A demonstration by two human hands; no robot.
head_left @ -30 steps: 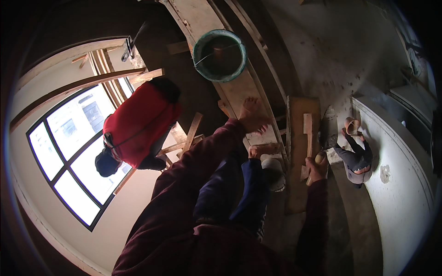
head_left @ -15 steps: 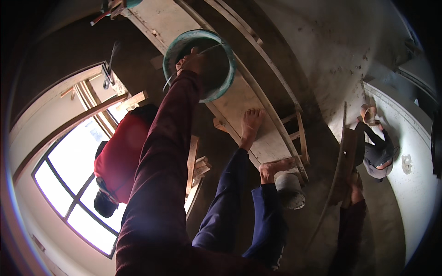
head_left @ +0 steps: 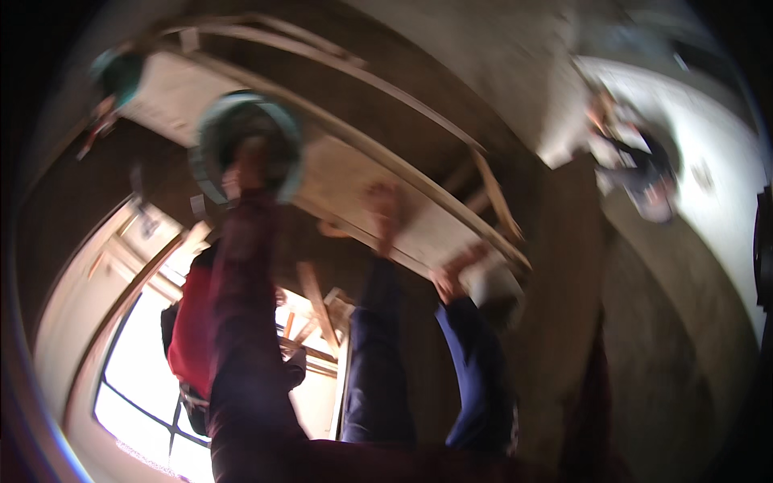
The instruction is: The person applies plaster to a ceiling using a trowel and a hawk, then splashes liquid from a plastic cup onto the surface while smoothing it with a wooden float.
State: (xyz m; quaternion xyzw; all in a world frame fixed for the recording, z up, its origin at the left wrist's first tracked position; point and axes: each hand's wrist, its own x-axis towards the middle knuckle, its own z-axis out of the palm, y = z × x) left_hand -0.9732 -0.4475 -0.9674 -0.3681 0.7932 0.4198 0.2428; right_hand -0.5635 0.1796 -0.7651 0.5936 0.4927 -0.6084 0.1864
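My left hand (head_left: 246, 167), smeared by motion, reaches into the mouth of a teal bucket (head_left: 291, 153) on a long plank. Half a second earlier its fingers were closed round the bucket's wire handle, which the blur now hides. To my right, a broad brown wooden board (head_left: 568, 241), apparently a plasterer's hawk, faces me. It covers my right hand, and only the dark red sleeve (head_left: 592, 394) shows below it. My bare feet (head_left: 385, 205) rest on the plank (head_left: 338, 173).
A pale pail (head_left: 498, 294) stands by my right foot. Another teal bucket (head_left: 117, 76) is at the far left. A person in red (head_left: 189, 330) is near the bright window (head_left: 145, 362). Another person (head_left: 644, 173) is at the upper right. A wooden rail (head_left: 386, 84) runs beyond the plank.
The whole view has swung, so the bucket and my left hand now appear farther left. The board on the right has turned from edge-on to show its broad face, hiding my right hand.
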